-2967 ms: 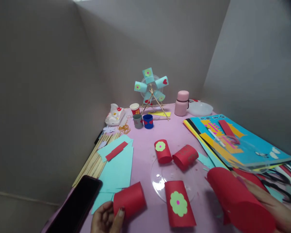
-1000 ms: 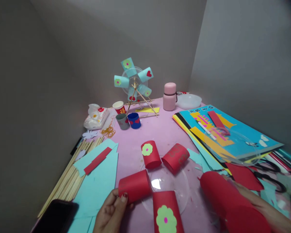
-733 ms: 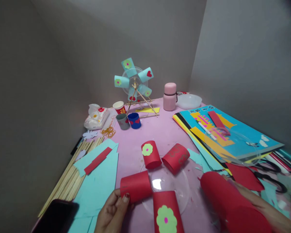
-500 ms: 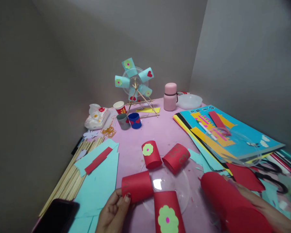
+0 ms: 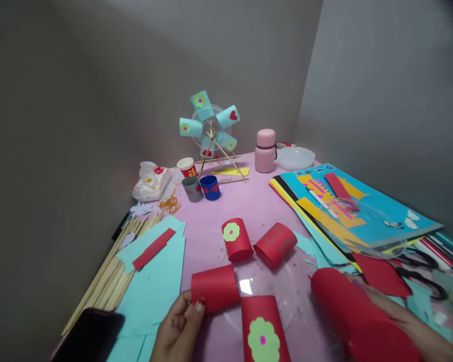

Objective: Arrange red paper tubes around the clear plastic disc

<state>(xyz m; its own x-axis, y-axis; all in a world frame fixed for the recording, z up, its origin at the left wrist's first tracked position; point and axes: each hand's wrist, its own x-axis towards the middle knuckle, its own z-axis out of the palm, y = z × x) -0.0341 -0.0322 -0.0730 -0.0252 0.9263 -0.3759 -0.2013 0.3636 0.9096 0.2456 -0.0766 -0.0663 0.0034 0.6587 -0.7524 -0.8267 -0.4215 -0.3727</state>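
My left hand (image 5: pixel 177 329) pinches a plain red paper tube (image 5: pixel 215 289) at the left rim of a clear plastic disc (image 5: pixel 272 286) on the pink table. My right hand (image 5: pixel 411 327) wraps round a large rolled red paper sheet (image 5: pixel 358 317) at the lower right. Around the disc lie a red tube with a green flower (image 5: pixel 236 240), a red tube with dark markings (image 5: pixel 275 245) and a nearer red tube with a big green flower (image 5: pixel 262 334).
A black phone (image 5: pixel 86 337) lies at the lower left on turquoise paper sheets (image 5: pixel 154 281), beside bamboo sticks (image 5: pixel 109 281). A paper ferris wheel (image 5: pixel 209 133), small cups (image 5: pixel 202 186), a pink bottle (image 5: pixel 265 151) and a white bowl (image 5: pixel 294 157) stand at the back. Stacked coloured sheets (image 5: pixel 347 211) and scissors (image 5: pixel 419 271) lie on the right.
My left hand has carried the plain red tube from the lower left up to the disc's rim, and in the last second nudged it slightly right. The view shifted; my right hand barely moved.
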